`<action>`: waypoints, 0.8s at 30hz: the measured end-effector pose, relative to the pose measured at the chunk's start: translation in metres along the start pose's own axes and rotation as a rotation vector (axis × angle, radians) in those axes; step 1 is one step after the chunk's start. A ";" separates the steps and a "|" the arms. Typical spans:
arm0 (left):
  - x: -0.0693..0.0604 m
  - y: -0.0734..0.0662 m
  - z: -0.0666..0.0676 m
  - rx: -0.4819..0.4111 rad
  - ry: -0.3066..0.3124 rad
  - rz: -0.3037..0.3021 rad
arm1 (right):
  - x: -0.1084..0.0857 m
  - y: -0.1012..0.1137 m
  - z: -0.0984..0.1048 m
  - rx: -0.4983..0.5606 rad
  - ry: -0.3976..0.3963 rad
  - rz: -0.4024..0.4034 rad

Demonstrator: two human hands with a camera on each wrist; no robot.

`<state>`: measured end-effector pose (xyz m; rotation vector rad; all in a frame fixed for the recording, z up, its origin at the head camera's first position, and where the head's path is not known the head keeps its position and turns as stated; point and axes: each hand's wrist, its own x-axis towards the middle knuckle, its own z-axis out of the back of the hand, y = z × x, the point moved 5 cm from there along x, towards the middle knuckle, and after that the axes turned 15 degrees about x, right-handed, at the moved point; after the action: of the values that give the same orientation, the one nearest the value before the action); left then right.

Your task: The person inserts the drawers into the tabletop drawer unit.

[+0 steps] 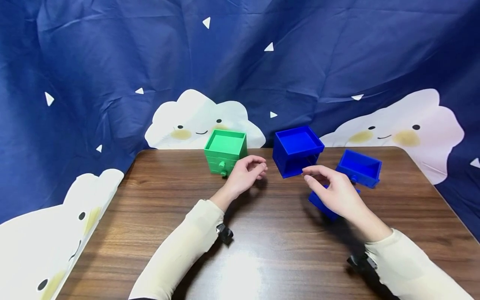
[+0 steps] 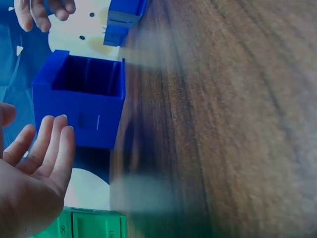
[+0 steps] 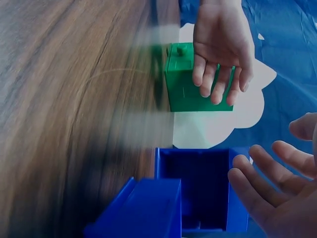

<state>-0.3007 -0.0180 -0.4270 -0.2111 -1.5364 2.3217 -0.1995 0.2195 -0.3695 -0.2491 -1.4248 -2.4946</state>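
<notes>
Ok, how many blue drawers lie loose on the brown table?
2. One rectangular blue drawer sits right of the blue box-shaped cabinet; another blue drawer lies nearer the camera, partly hidden by the right hand.

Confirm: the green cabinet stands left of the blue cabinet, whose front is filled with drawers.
Its front isn't filled: the head view shows the blue cabinet open in front, a blue drawer outside it. The green cabinet does stand left.
</notes>
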 end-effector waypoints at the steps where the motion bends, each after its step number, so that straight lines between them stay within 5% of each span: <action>1: 0.001 0.000 -0.001 -0.002 0.001 0.001 | -0.001 -0.001 0.002 -0.001 -0.006 0.003; 24: 0.026 -0.001 -0.009 0.040 -0.088 -0.015 | -0.029 -0.017 0.030 0.004 -0.125 0.030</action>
<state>-0.3214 -0.0006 -0.4285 -0.0882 -1.5254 2.3773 -0.1762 0.2575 -0.3763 -0.4288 -1.4611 -2.4914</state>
